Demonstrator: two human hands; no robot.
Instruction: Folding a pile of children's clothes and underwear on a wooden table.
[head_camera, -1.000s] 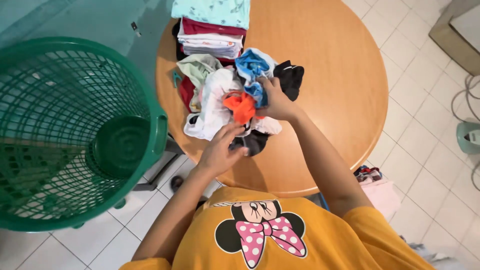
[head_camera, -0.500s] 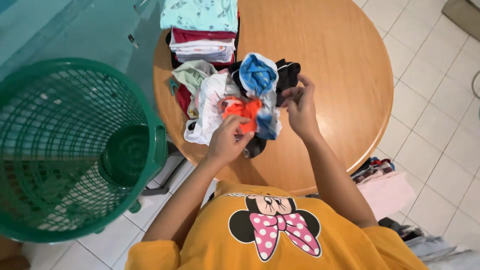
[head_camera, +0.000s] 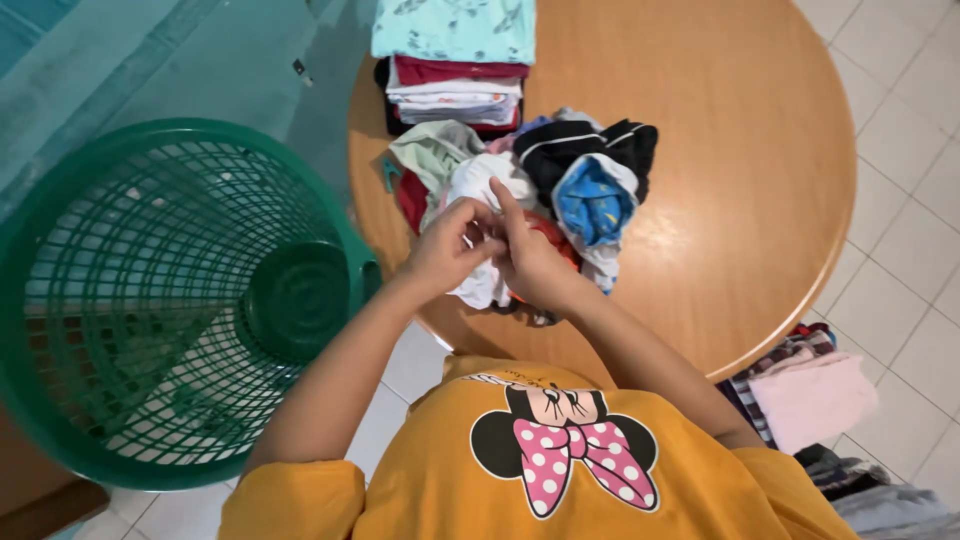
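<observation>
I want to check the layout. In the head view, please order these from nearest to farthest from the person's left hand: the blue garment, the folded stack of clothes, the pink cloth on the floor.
1. Blue garment: just right of the left hand, in the loose pile.
2. Folded stack of clothes: at the far edge of the round wooden table.
3. Pink cloth: on the floor, far right, beyond the table.

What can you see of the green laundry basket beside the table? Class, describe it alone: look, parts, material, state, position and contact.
The green laundry basket looks like moulded plastic: a round tub with open lattice walls, a thick smooth rim and a solid round base with raised rings. It holds nothing that shows, and white floor tiles are visible through the mesh. It stands on the floor left of the round wooden table, its rim close beside the table's edge. Neither hand touches it.
</observation>
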